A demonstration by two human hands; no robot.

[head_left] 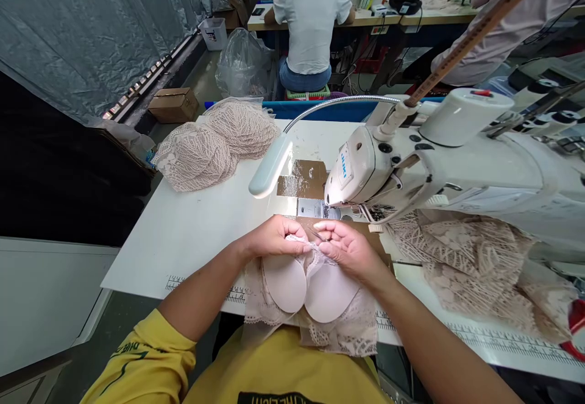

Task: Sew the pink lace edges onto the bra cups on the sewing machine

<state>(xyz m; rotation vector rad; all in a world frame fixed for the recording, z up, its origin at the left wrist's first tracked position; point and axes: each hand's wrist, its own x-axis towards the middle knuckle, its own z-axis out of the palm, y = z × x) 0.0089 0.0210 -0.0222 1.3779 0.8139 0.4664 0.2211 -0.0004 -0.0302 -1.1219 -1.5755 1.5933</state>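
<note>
A pale pink lace bra (332, 292) with two smooth molded cups lies across the table's front edge and hangs over my lap. My left hand (280, 237) pinches the bra's upper edge between the cups, thumb and fingers closed on the lace. Close beside it, my right hand (350, 247) is closed on a thin, pointed metal tool (317, 234), its tip directed at the lace near my left fingertips. Whether the tool is tweezers or small snips I cannot tell. Just beyond both hands is the needle plate (311, 208) of a white sewing machine (365, 163).
A lamp (270, 166) on a bent metal neck hangs over the white table (192, 233). Stacked lace pieces (214, 142) lie at the back left; more lace (466, 258) and red-handled scissors (576, 325) lie right. Ahead, a person in a white shirt (315, 20) sits at another table.
</note>
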